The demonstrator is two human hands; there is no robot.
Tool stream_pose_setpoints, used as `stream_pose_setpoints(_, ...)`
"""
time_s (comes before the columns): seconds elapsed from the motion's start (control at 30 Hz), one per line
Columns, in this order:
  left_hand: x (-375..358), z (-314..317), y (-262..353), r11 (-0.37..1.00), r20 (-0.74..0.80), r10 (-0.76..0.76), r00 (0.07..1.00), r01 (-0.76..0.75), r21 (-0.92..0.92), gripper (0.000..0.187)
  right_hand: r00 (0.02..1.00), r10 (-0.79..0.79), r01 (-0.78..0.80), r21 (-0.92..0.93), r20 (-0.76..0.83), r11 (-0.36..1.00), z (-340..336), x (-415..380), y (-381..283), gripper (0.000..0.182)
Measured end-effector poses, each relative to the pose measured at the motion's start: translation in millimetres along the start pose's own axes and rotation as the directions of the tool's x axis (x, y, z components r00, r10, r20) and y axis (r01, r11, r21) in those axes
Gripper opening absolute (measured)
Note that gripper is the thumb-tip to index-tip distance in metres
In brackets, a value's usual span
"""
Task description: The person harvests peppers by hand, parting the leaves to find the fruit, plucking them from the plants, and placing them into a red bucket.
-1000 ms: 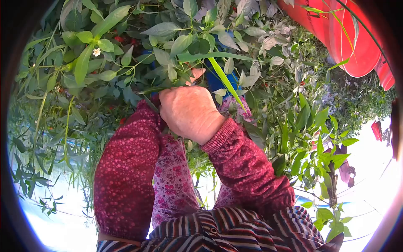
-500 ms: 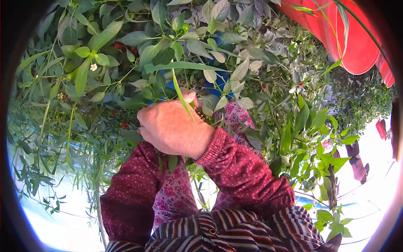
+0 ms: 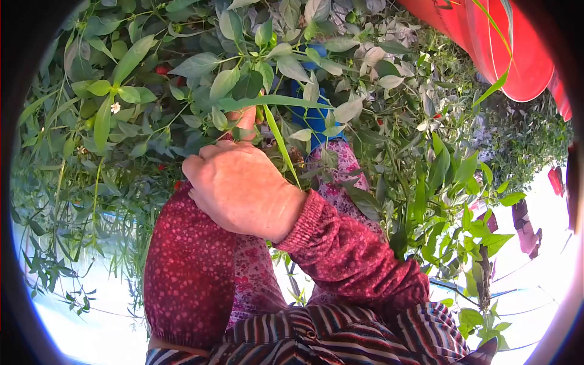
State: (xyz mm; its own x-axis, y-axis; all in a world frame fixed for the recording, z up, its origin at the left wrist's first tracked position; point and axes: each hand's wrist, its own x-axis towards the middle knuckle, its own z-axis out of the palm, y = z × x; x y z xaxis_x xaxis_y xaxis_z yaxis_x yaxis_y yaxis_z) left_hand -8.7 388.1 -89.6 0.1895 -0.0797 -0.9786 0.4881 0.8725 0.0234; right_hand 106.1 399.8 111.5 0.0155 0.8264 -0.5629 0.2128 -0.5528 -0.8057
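My right hand [image 3: 237, 185] lies back-up in the middle of a leafy green plant [image 3: 201, 67], its fingers curled down into the leaves and hidden. A long narrow leaf [image 3: 281, 143] crosses its upper edge. My left hand is almost wholly covered by the right one. Only my left sleeve [image 3: 188, 261], dark red with dots, leads up to it. One fingertip [image 3: 246, 120] pokes up between the leaves just above the knuckles. I cannot tell which hand it belongs to or what either hand grips.
Small red fruits [image 3: 161, 70] and a white flower [image 3: 115, 107] show among the leaves at the left. A blue object [image 3: 316, 115] sits behind the foliage. A large red container [image 3: 517, 55] fills the top right. Part of another person [image 3: 526, 228] shows at the right edge.
My right hand has slid left and down across the plant. My left arm has risen behind it again, and the fingertip now shows further left.
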Motion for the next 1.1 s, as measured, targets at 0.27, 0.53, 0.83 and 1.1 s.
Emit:
stream_pose_setpoints(0.27,39,-10,-7,0.980,0.039,-0.018,0.999,0.026,-0.199,0.024,0.999,0.029,-0.029,-0.007,-0.037,1.000,-1,0,-2,0.016)
stream_pose_setpoints(0.53,31,-19,5,0.993,0.174,-0.067,0.982,0.049,0.106,0.030,0.996,0.034,-0.033,0.013,-0.083,0.999,1,2,-4,0.016)
stream_pose_setpoints(0.83,-17,-49,29,0.964,0.451,-0.158,0.879,0.235,-0.120,0.024,1.000,-0.011,0.011,0.020,-0.019,1.000,-6,3,-10,0.016)
stream_pose_setpoints(1.1,-36,-39,54,0.977,0.297,-0.127,0.946,0.069,0.200,0.023,0.945,0.034,-0.054,-0.055,-0.326,0.997,-2,5,18,0.019)
